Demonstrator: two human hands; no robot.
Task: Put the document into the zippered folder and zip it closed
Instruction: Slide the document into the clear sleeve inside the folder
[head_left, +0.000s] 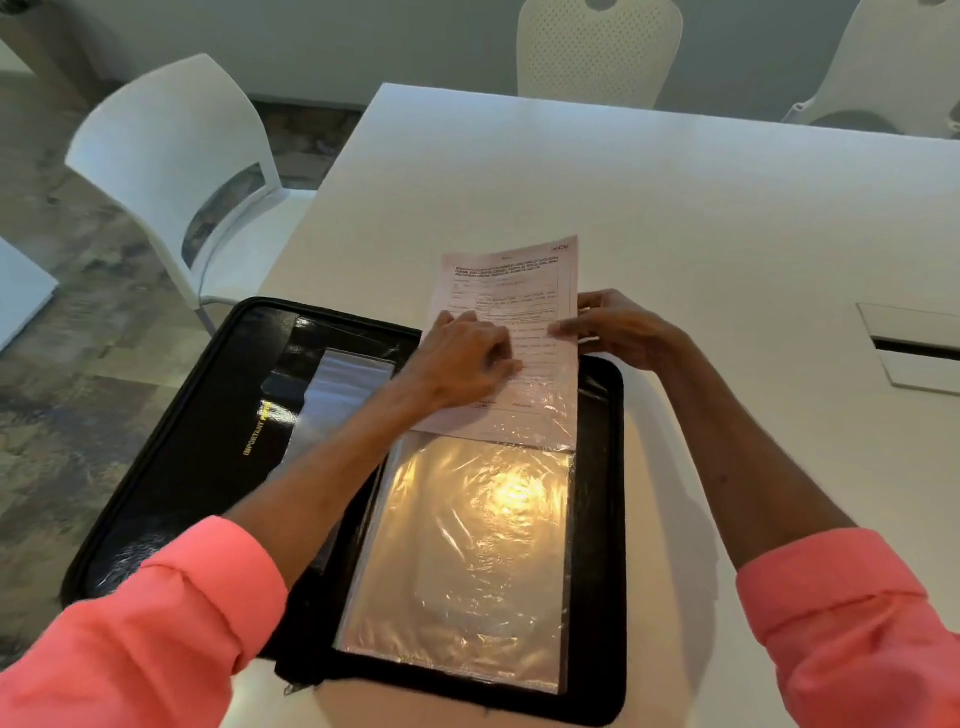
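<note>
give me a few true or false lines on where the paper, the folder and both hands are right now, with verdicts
1. The folder lies open on the table. True.
2. The document sits fully inside the clear sleeve. False: only its lower part is in, and the rest sticks out past the folder's far edge.
3. The right hand pinches the document's right edge. True.
4. The left hand is pulling the zipper. False: it rests on the document.
5. The folder's left half bears yellow lettering. True.
</note>
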